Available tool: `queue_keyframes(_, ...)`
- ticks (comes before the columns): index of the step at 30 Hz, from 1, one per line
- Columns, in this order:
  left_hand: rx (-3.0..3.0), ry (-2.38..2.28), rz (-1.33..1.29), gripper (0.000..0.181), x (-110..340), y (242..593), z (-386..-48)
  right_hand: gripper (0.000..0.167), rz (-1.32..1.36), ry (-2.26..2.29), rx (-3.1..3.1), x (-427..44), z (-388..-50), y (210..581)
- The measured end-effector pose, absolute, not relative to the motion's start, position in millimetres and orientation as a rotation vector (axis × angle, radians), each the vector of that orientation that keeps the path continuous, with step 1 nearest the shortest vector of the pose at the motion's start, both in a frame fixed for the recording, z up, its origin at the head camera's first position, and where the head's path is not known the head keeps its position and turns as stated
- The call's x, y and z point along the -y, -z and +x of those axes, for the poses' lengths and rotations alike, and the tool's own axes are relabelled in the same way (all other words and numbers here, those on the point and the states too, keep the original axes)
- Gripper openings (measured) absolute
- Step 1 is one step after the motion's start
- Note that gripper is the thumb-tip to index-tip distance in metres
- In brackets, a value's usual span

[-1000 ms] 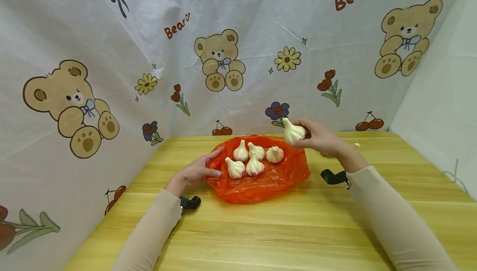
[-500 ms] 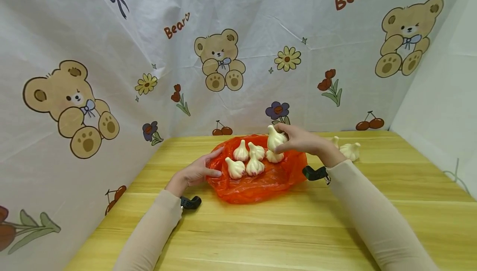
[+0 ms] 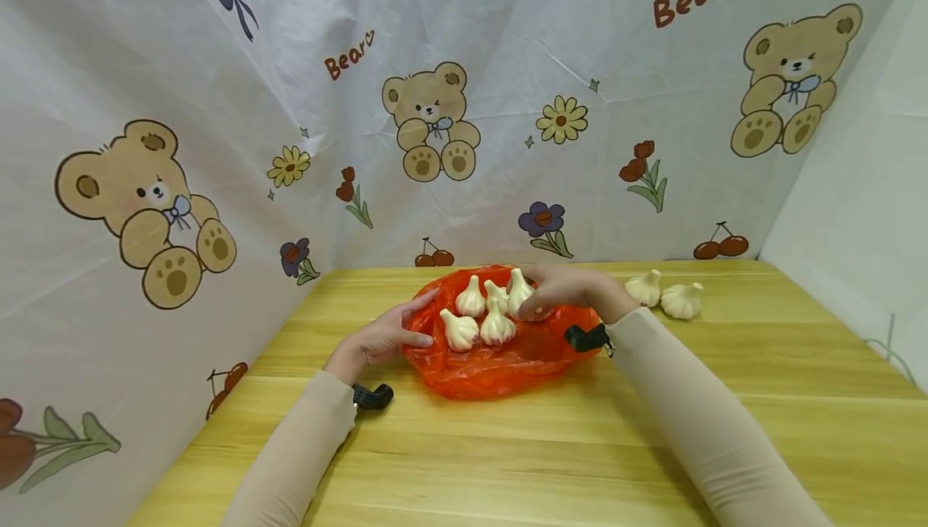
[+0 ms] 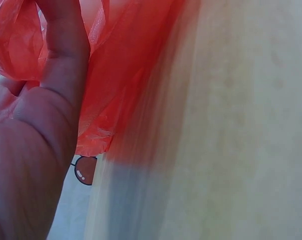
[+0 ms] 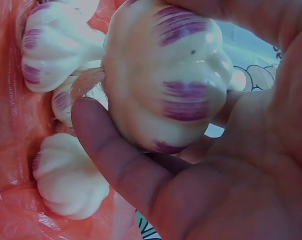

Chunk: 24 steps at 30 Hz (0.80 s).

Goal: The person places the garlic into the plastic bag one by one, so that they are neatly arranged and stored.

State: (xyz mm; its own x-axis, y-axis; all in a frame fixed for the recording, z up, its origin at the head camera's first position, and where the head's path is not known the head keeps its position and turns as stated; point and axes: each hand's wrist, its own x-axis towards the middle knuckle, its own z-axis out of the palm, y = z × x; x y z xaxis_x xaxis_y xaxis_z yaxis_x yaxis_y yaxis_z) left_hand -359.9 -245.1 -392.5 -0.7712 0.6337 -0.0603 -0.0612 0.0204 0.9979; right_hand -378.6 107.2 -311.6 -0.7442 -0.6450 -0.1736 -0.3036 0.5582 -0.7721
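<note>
A red plastic bag lies spread out on the table with several white garlic bulbs in it. My left hand holds the bag's left rim between thumb and fingers; in the left wrist view, red film passes beside the thumb. At the bag's right side my right hand grips a garlic bulb with purple streaks, stem up in the head view. Low over the bag, this bulb sits close to the others. Part of the bag's right side is hidden by the right hand.
Two more garlic bulbs rest on the wooden table to the right, past the right wrist. A bear-printed cloth stands behind the table and along its left. A white wall borders the right side.
My right hand has carried the garlic bulb left and down, from the bag's right edge into the bag's opening. The two bulbs on the table have come into full view. The left hand stays put.
</note>
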Motion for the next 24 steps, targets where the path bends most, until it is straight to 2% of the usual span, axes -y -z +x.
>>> queue_keyframes(10, -1.830, -1.792, 0.564, 0.097, 244.4, 391.9, -358.8, 0.085, -0.761, 1.002, -2.485, -99.9, -382.3, 312.8)
queue_keyframes(12, -1.825, -1.799, 0.565, 0.097, 244.1, 392.7, -359.4, 0.081, -0.743, 1.001, -2.509, -99.4, -383.4, 314.6)
queue_keyframes(17, -1.824, -1.779, 0.590, 0.098, 243.7, 394.3, -360.1, 0.057, -0.769, 0.982, -2.543, -100.0, -388.5, 325.1)
queue_keyframes(24, -1.852, -1.775, 0.577, 0.097, 244.5, 391.4, -358.4, 0.060, -0.750, 0.892, -2.632, -104.0, -390.0, 332.2)
